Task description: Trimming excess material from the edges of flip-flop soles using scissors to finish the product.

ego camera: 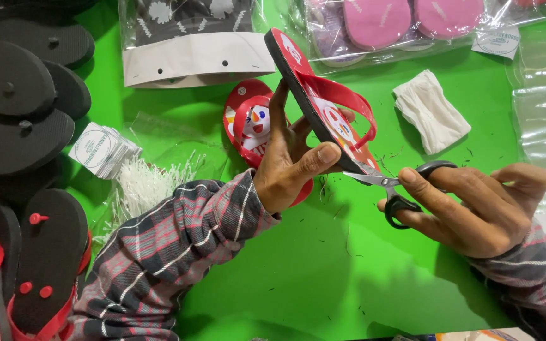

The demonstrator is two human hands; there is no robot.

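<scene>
My left hand (289,167) holds a sandal (323,104) tilted above the worktop (323,271); my right hand (481,208), just to its right, has scissors (399,186) at the sandal's near end. A second sandal (251,123) lies flat under my left hand. Stacked sandals (20,95) sit far left, a pile of tags (99,150) beside them. Bagged sandals (387,25) lie behind; a folded cloth (431,110) lies to the right.
</scene>
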